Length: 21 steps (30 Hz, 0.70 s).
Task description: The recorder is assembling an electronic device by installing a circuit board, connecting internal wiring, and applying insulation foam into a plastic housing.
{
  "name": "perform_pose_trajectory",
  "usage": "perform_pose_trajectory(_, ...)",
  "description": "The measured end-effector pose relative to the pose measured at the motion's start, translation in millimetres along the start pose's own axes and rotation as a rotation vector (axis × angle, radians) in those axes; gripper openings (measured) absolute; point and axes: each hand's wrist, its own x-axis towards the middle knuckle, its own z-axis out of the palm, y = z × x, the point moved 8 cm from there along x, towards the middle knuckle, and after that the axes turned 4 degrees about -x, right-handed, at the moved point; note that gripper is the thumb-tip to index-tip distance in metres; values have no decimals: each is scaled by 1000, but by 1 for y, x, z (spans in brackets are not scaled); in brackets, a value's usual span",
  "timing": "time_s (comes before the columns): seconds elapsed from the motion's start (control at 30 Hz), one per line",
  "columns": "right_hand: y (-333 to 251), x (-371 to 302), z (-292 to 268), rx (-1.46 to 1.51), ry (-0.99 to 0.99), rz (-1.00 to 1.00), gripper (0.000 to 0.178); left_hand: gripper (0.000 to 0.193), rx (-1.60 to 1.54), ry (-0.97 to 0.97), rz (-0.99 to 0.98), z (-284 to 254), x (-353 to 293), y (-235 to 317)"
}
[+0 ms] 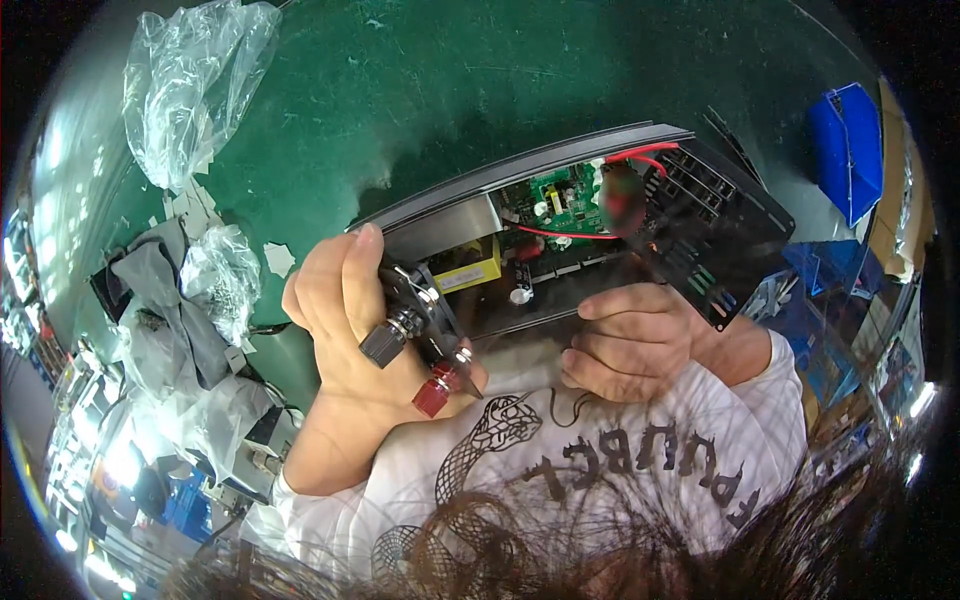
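An opened power inverter [560, 150] is tilted before me, its long grey casing running from left to right. Inside show a green circuit board [570, 207], red wires [565, 234] and a yellow-wrapped transformer [470, 272]. My left hand [345, 310] is closed around the left end, beside a black terminal knob [390, 338] and a red terminal knob [436, 392]. A black slotted end panel [715, 230] angles away from the right end. By the casing's near edge, my right hand [635, 340] has its fingers curled; what they hold is hidden.
Clear plastic bags [195, 90] and a grey cloth-like piece [170, 290] lie along the left of the green table [400, 60]. At the right edge stands a blue bin [848, 150] next to cardboard [900, 190], with more blue bins [830, 270] nearer me.
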Motion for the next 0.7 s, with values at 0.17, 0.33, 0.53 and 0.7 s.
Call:
perform_pose_trajectory(0.17, 1, 0, 1, 0, -17, -8, 12, 106, -5, 3, 1, 2, -1, -1)
perform_pose_trajectory(0.33, 0, -1, 3, -7, -83, -30, 12, 106, 2, 9, -4, -1, -1, 0)
perform_pose_trajectory(0.53, -1, 1, 0, -18, -42, -20, 12, 106, 30, -19, 4, 1, 0, 1)
perform_pose_trajectory(0.7, 0, 1, -1, -23, -42, 3, 12, 105, 14, -20, -15, 0, 0, 3)
